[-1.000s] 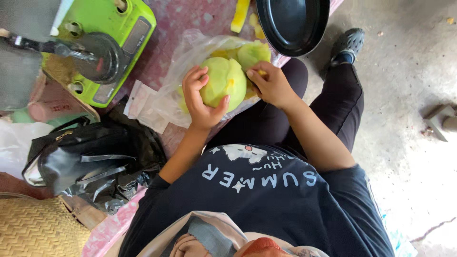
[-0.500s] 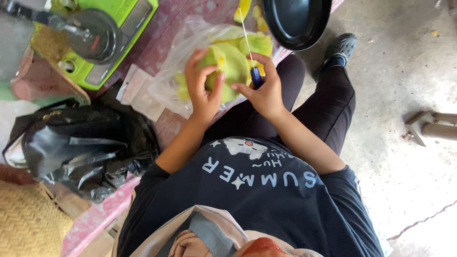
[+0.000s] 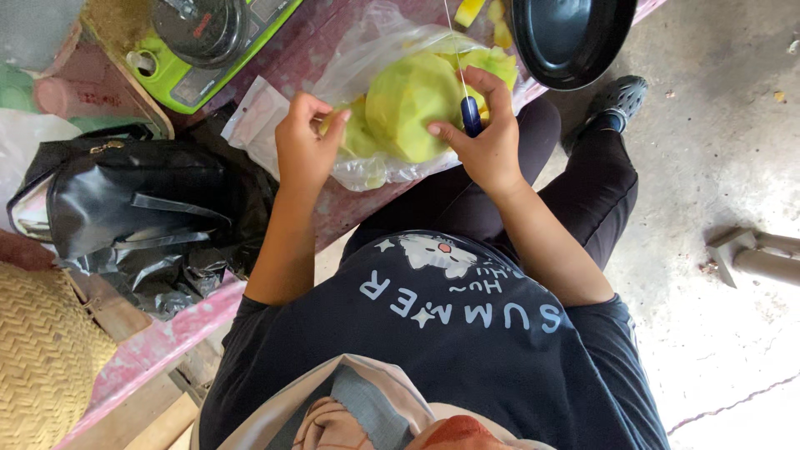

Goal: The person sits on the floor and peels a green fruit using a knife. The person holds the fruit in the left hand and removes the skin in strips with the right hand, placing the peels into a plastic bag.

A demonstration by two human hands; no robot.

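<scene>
The peeled green fruit (image 3: 410, 112) sits over a clear plastic bag (image 3: 367, 62) on the pink table edge (image 3: 154, 346), so the parings likely drop into the bag. The left hand (image 3: 302, 154) curls against the fruit's side, fingers bent, steadying it. The right hand (image 3: 487, 137) is closed around a blue-handled knife (image 3: 471, 115), its thin blade pointing up past the fruit. A black pan (image 3: 571, 42) lies just beyond.
</scene>
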